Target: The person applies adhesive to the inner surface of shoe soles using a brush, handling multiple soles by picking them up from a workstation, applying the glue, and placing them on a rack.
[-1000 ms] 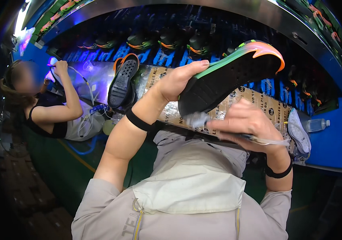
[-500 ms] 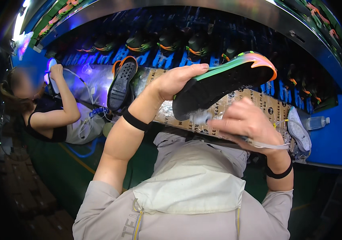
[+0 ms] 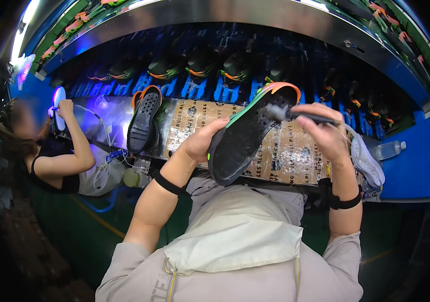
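My left hand (image 3: 202,145) grips the near left edge of a black shoe sole (image 3: 240,146) with a green and orange rim, thumb on the rim. The sole is tilted, its inner side facing up, and a wet-looking sheen covers part of it. In my right hand (image 3: 328,136) is a brush (image 3: 309,117) with a dark handle, the fingers closed round it. Its pale bristles (image 3: 275,111) touch the inside of the sole near the far orange end. A thin clear tube runs by the brush handle at my right wrist.
Printed cardboard under clear film (image 3: 189,123) covers the bench. Another black sole (image 3: 143,121) lies to its left. A white shoe-shaped piece (image 3: 367,158) and a clear bottle (image 3: 389,150) are at right. Behind, dark shoes (image 3: 200,63) stand on blue racks. A co-worker (image 3: 64,156) sits at far left.
The sole has come left and nearer to me, its inside now turned more into view. My right hand has moved the brush from the sole's near end to its far orange end.
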`<state>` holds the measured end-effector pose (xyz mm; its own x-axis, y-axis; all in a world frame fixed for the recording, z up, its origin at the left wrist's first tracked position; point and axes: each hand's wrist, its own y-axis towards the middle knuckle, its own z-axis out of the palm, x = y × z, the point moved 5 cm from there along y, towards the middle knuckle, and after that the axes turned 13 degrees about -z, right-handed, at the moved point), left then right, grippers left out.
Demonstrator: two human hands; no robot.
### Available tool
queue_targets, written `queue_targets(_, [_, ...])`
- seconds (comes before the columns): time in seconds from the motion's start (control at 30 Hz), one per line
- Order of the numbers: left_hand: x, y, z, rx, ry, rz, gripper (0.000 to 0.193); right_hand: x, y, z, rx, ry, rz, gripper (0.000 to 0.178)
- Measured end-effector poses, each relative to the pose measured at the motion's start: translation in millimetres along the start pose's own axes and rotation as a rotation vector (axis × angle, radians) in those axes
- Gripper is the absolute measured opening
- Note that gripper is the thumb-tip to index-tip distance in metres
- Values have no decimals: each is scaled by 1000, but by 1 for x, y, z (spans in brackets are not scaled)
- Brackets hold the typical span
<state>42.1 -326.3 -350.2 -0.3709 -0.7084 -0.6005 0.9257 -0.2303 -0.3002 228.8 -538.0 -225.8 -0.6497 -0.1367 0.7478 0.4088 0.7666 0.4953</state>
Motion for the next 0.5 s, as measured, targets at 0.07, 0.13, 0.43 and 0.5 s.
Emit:
queue_targets(0.07, [12,-1,0,-14,-85,-18,61,-7,0,-10,-155,-113,43,21])
queue_targets(0.13, [16,2,9,35,-133,-23,63,-2,-6,5,-172,-240,-114,26])
queue_targets(0.43, [21,5,7,38,-308,83,68,51,-39,84,342,127,-366,43])
queue_targets(0.5, [23,3,3,56,-335,65,71,46,-29,71,237,111,-321,39])
